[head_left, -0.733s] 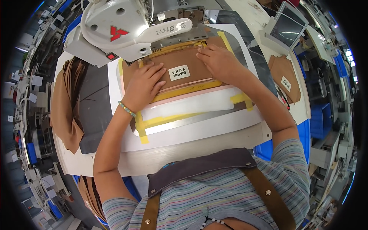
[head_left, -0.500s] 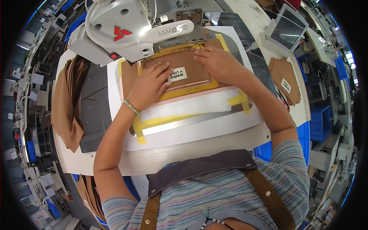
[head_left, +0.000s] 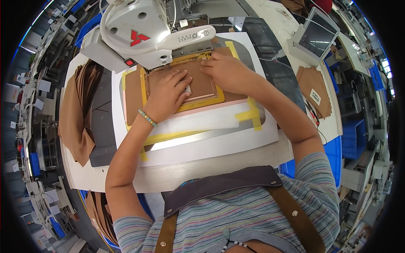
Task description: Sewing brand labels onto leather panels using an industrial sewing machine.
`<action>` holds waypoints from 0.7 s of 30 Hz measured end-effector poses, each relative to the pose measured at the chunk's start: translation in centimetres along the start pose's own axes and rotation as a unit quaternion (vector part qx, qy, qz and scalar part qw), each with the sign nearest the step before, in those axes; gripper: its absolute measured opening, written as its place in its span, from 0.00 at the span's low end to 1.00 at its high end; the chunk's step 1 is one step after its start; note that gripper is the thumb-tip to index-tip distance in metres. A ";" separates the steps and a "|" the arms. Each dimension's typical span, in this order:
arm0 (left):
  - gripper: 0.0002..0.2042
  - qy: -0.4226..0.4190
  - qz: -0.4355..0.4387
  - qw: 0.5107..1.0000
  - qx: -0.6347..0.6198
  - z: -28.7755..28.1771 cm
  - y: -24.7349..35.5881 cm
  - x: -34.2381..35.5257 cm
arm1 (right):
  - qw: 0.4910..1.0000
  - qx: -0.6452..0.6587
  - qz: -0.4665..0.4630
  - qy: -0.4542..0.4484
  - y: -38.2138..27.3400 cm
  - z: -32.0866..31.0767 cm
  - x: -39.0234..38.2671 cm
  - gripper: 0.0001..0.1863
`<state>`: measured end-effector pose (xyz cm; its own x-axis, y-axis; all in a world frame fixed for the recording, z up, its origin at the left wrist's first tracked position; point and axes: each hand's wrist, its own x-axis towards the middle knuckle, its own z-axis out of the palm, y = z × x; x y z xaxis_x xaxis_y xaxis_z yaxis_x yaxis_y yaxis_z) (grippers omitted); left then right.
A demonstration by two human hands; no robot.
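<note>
A brown fabric panel (head_left: pixel 196 75) lies inside a yellow-edged frame (head_left: pixel 198 104) below a white sewing machine head (head_left: pixel 135 36). My left hand (head_left: pixel 168 90) rests flat on the panel, fingers spread, mostly covering a small white label (head_left: pixel 188 88). At the frame's far right corner, my right hand (head_left: pixel 230 74) has its fingers bent together on the panel's edge; the exact grip is partly hidden. The frame sits on a larger template (head_left: pixel 202 135) with yellow tape strips, over a white sheet (head_left: pixel 219 147).
A pile of brown fabric (head_left: pixel 78 111) hangs over the table's left side. To the right are stacked brown pieces with a white label (head_left: pixel 314 90), a tool with a red handle (head_left: pixel 312 114) and a control screen (head_left: pixel 314 36). Blue bins (head_left: pixel 333 158) stand beside the table.
The frame, template and white sheet have shifted left under the machine head. My right hand has moved left with them; my left hand now covers most of the label.
</note>
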<state>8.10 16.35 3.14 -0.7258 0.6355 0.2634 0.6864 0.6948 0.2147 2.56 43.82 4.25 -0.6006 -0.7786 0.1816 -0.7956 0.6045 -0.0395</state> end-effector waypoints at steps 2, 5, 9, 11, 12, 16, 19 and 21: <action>0.21 0.000 0.000 1.000 0.000 0.0 0.0 0.0 | 0.999 -0.018 -0.011 0.024 0.0 0.6 0.4 0.18; 0.21 0.008 0.004 1.000 0.004 0.0 -0.2 -0.2 | 0.999 -0.029 -0.013 0.010 -0.6 0.5 1.4 0.16; 0.21 0.008 -0.007 1.000 -0.004 -0.1 -0.4 -0.5 | 0.998 -0.042 -0.028 0.034 -1.5 1.0 2.5 0.14; 0.21 0.008 -0.012 1.000 -0.005 -0.2 -0.5 -0.7 | 0.998 -0.050 -0.028 0.029 -1.9 1.1 3.0 0.12; 0.21 0.009 -0.016 1.000 -0.005 -0.3 -0.5 -0.8 | 0.998 -0.050 -0.029 0.030 -2.2 1.0 3.2 0.12; 0.21 0.018 -0.027 0.999 0.002 -0.5 -0.8 -1.1 | 0.997 -0.032 -0.043 0.052 -2.6 1.6 3.8 0.12; 0.21 0.021 -0.034 0.999 0.020 -0.6 -1.1 -1.2 | 0.996 0.016 -0.058 0.063 -2.8 1.5 3.5 0.15; 0.21 0.026 -0.031 0.999 0.028 -0.7 -1.3 -1.4 | 0.996 0.055 -0.058 0.050 -2.8 0.6 2.8 0.16</action>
<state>8.29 14.32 3.16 -0.7620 0.5734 0.3010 0.6357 0.7509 0.1787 3.03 39.82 4.27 -0.4980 -0.8180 0.2880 -0.8662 0.4853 -0.1194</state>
